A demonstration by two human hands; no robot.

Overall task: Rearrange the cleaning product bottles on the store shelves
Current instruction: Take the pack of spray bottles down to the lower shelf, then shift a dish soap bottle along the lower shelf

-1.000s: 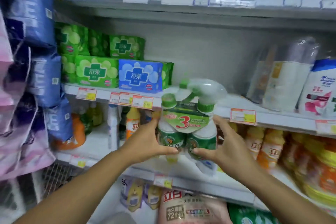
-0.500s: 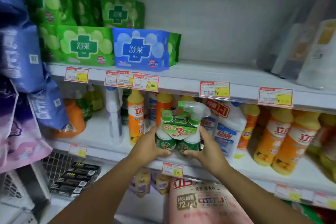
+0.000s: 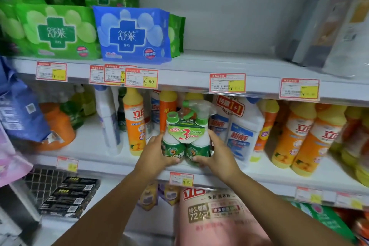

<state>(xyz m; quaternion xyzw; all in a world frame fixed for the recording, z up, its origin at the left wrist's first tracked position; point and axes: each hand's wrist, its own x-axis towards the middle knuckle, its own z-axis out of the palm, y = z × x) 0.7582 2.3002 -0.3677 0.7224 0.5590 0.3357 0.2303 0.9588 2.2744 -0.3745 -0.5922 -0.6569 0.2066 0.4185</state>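
A green-and-white spray cleaner pack, several bottles bundled under a card marked "3" with one trigger sprayer on top, sits at the front of the middle shelf. My left hand grips its left side and my right hand grips its right side. Orange dish-soap bottles stand just left of the pack, and a white "1+1" twin bottle pack stands just right of it.
More orange and yellow bottles fill the shelf's right part. A white bottle and an orange jug stand at the left. Green and blue pad packs lie on the upper shelf. A pink detergent bag and black boxes sit below.
Both hands have carried the spray pack down from in front of the upper shelf edge and in to the middle shelf, between the orange bottles and the white twin pack.
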